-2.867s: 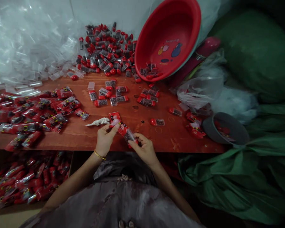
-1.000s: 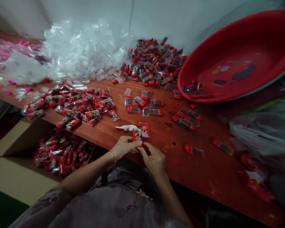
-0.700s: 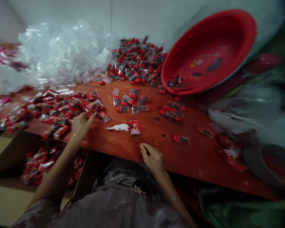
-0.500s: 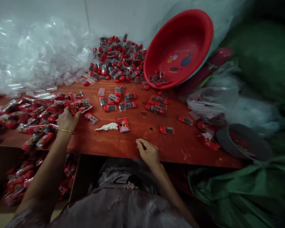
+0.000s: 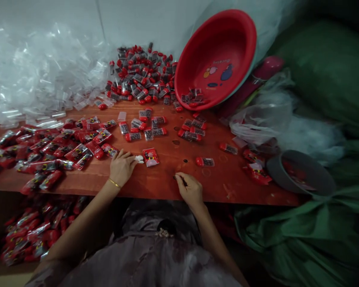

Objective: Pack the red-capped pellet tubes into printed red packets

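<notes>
My left hand [image 5: 122,167] lies palm down on the table, its fingers spread over a crumpled white scrap [image 5: 139,159], part of which is hidden beneath it. Just right of the scrap lies a flat red printed packet [image 5: 150,157]. By the table's front edge, my right hand [image 5: 190,189] is closed in a pinch; a tiny dark thing shows at its fingertips, too small to name. A small clear tube with a red cap and dark contents [image 5: 205,162] rests beyond the right hand. Left of my left hand spreads a pile of filled red packets [image 5: 60,145].
Capped tubes [image 5: 140,73] are heaped at the back, beside a tilted red basin [image 5: 218,48]. Clear plastic sleeves [image 5: 48,71] fill the back left. A grey bowl [image 5: 279,175] stands at right. More red packets [image 5: 32,227] lie below the table at left.
My left hand has moved right, from the packet pile to the white scrap, and now covers part of it. My right hand stays in about the same place, still pinched.
</notes>
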Available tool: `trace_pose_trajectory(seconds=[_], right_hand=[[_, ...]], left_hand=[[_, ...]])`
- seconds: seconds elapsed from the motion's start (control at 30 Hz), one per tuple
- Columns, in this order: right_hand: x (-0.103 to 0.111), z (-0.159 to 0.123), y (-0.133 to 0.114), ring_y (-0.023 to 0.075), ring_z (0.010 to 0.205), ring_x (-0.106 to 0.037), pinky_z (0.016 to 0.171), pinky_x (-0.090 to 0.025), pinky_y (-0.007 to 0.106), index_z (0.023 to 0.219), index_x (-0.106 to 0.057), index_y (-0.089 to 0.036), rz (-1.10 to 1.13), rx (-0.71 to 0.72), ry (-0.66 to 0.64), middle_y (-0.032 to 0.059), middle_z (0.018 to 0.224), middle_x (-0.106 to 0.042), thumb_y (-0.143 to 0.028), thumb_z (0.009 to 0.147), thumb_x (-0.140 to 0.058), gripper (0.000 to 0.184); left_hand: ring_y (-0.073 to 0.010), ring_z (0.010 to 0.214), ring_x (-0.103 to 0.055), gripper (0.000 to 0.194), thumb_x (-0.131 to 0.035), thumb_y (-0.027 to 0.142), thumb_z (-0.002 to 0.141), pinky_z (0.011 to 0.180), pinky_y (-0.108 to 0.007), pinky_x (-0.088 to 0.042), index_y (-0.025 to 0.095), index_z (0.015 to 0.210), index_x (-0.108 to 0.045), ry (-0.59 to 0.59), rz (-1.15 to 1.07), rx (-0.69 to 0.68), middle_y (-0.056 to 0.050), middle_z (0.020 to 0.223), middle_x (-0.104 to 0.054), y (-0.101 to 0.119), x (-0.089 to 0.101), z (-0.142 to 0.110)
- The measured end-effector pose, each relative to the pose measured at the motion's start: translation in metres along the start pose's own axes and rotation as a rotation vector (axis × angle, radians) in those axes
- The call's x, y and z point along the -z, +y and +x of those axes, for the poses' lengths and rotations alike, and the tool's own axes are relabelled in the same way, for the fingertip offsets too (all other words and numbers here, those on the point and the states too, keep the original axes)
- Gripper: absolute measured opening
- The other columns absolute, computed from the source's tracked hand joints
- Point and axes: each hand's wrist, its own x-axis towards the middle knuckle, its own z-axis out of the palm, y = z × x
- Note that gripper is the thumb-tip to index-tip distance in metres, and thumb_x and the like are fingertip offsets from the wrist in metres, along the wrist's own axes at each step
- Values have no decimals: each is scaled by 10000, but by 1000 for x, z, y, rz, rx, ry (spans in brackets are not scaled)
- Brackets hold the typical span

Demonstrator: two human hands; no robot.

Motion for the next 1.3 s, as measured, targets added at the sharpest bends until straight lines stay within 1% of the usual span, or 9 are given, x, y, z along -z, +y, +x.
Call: trace_pose_trajectory(seconds=[0.2,0.3,0.43,0.6,0.8,0.97,1.13,1.23,1.3], right_hand=[[2,0,0,185,750,-691,720,-531,305,863,-692,-211,33,-23,-11,63,812,-740,-293,889,-484,225],[1,1,1,185,749,-688,723,-528,305,859,-691,-213,50,-34,-21,61,810,-738,-290,886,-487,220],[1,1,2,185,742,-686,716,-525,301,849,-688,-209,51,-32,-8,60,804,-737,-293,886,-490,218],[2,1,-1,179,743,-681,721,-520,297,846,-687,-217,62,-52,-28,51,803,-736,-290,884,-492,212],[4,1,-1,184,767,-683,742,-521,303,835,-687,-221,115,-92,-16,52,813,-736,-293,873,-503,201],[1,5,-11,166,739,-667,713,-521,286,910,-668,-207,318,-257,34,46,815,-717,-349,880,-489,230],[-13,32,-43,141,748,-632,665,-515,250,1066,-599,-198,654,-372,-30,42,934,-676,-425,852,-511,324],[-16,46,-58,120,669,-591,623,-478,222,894,-623,-194,752,-373,-14,5,795,-659,-418,839,-520,253],[-15,49,-61,106,587,-537,572,-430,209,698,-582,-191,695,-375,36,-21,628,-589,-422,850,-497,290]], left_hand=[[-294,1199,-522,303,-424,248,868,1014,-487,-341,259,940,-718,-70,-40,-107,-63,1092,-703,-14,8,-15],[-291,1236,-496,316,-441,307,876,1038,-481,-329,234,1074,-676,-10,-77,-134,-90,1190,-658,-1,13,-14],[-311,1323,-391,437,-512,417,853,1070,-491,-288,217,1235,-585,100,-86,-134,-135,1364,-519,26,9,6],[-357,1346,-339,350,-576,370,824,1061,-550,-270,253,1144,-654,-24,-10,-99,-123,1399,-483,35,-13,28],[-340,1348,-343,233,-548,292,832,1072,-576,-238,297,979,-728,43,-79,-79,-70,1316,-574,35,-25,26],[-336,1326,-383,270,-534,330,844,1064,-558,-270,285,1045,-709,126,-177,-6,-81,1336,-554,47,-16,19],[-307,1313,-411,301,-506,365,865,1077,-516,-273,263,1073,-697,216,-293,-36,-97,1348,-539,70,2,9],[-296,1319,-404,298,-523,342,851,1088,-500,-264,249,1079,-690,219,-411,-67,-98,1355,-534,81,9,3],[-292,1289,-442,378,-575,362,814,1075,-465,-304,218,1157,-646,234,-549,-10,-115,1336,-552,84,10,0]])
